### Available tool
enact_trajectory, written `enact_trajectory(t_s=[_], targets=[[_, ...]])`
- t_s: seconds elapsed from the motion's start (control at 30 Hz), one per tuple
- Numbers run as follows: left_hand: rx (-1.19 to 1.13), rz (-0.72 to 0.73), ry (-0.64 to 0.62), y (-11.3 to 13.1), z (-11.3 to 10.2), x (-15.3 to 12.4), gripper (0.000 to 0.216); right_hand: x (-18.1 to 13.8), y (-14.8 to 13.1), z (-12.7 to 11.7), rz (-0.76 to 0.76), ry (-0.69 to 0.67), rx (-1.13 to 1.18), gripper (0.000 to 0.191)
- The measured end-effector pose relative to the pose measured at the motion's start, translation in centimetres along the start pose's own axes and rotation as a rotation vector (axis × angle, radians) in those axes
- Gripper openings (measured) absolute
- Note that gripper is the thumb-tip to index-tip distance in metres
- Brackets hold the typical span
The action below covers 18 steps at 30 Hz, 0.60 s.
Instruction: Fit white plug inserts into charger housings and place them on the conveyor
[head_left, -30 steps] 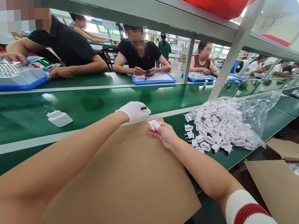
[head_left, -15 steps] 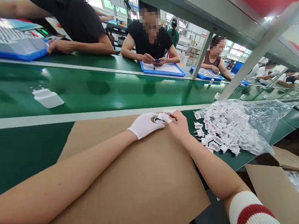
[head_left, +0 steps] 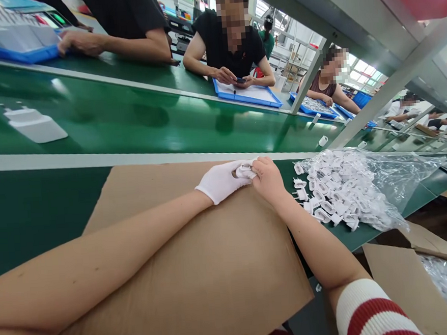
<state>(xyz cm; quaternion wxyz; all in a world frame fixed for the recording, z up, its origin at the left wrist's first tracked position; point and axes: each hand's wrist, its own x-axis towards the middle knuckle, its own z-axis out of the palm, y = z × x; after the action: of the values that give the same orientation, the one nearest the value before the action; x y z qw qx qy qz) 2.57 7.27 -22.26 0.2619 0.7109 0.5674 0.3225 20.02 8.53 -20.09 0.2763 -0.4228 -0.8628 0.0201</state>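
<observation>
My left hand (head_left: 220, 183), in a white glove, is closed around a small white plug casing (head_left: 244, 171) above the far edge of a brown cardboard sheet (head_left: 188, 262). From the other side, my right hand (head_left: 269, 180) pinches the same casing with its fingers together. Its bare back faces me, and the fingertips are partly hidden. Beside my right hand, a heap of similar white plug casings (head_left: 336, 195) spills from a clear plastic bag (head_left: 396, 176).
A white charger (head_left: 37, 124) lies on the green belt (head_left: 128, 123) beyond a pale rail. Across it, co-workers sit with blue trays (head_left: 249, 100); one person holds a phone-like object. Slanted metal posts (head_left: 375, 90) rise at right, with open cardboard boxes (head_left: 407, 272) below.
The white charger on the belt has slid left. My hands stay together on the casing, the right fingers now wrapped more closely over it. The camera view has shifted slightly.
</observation>
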Motion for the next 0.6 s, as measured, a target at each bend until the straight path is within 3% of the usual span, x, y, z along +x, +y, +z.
enact_trajectory(t_s=[0.17, 0.27, 0.4, 0.5, 0.6], targets=[[0.332, -0.071, -0.017, 1.3, -0.5, -0.6, 0.038, 0.1, -0.1, 0.1, 0.088, 0.003, 0.103, 0.023], [0.404, -0.055, -0.043, 1.6, -0.7, -0.6, 0.041, -0.1, -0.1, 0.3, 0.132, 0.023, 0.211, 0.022], [0.296, -0.056, -0.019, 1.0, -0.4, -0.4, 0.039, -0.9, -0.1, 1.5, 0.221, 0.149, 0.483, 0.021], [0.092, -0.015, -0.065, 0.1, -0.3, 0.6, 0.042, -1.5, 0.2, 2.9, 0.357, 0.232, 0.742, 0.044], [-0.032, -0.11, -0.011, -0.8, -1.0, 2.8, 0.046, -1.6, 0.6, 3.7, 0.492, 0.26, 0.83, 0.067]])
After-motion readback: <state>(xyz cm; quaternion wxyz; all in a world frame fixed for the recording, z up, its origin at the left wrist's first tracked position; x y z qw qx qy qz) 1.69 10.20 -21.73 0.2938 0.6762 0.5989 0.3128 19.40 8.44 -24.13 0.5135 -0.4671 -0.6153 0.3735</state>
